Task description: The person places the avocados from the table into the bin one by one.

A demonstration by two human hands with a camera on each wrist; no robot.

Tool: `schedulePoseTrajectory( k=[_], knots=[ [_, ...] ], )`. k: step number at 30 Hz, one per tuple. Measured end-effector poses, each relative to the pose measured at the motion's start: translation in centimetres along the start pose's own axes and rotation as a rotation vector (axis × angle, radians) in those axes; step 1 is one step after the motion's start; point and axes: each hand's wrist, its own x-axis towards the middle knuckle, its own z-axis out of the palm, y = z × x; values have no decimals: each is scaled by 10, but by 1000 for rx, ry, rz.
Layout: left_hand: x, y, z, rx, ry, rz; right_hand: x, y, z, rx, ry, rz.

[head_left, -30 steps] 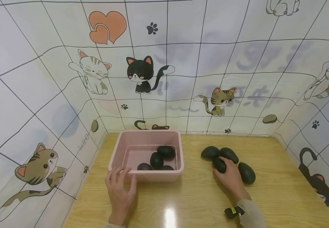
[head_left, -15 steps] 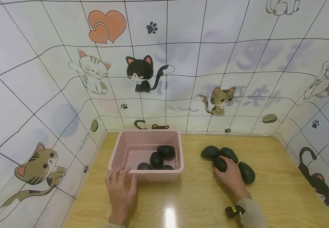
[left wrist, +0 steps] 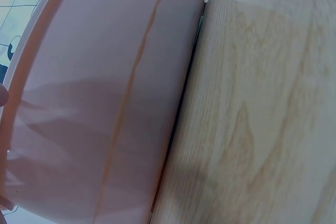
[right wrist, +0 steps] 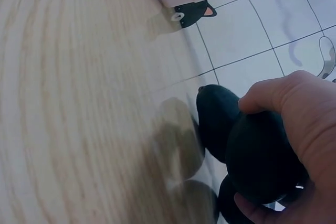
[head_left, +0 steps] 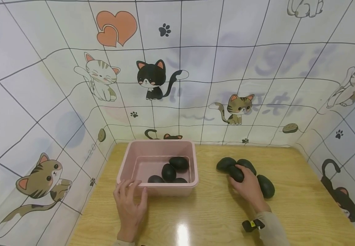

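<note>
My right hand (head_left: 249, 187) curled its fingers (right wrist: 273, 95) around one dark avocado (head_left: 236, 173) among the cluster toward the table's (head_left: 214, 212) far right. My left hand (head_left: 130, 205) lay with relaxed fingers against the near wall of the pink bin (head_left: 157, 188), holding nothing, at the table's near-left edge.

Wooden table (head_left: 214, 212): pink bin (head_left: 165, 189), dark avocados (head_left: 266, 186).

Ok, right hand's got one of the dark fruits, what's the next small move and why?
Probably lift it straight up before swinging left. The right hand grips one dark fruit that touches its neighbours, so dragging could roll them. The pink tub, steadied by the left hand, has room on its left side.
</note>
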Motion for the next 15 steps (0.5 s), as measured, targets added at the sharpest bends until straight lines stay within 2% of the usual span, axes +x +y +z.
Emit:
schedulePoseTrajectory(
  k=[3, 10, 15],
  knots=[
    [0, 0, -1, 0, -15, -11, 0, -4, -2, 2, 0, -2],
    [0, -1, 1, -4, 21, 17, 0, -9, -4, 0, -1, -5],
    [0, -1, 1, -1, 14, 15, 0, -14, -4, -4, 9, -25]
  ],
)
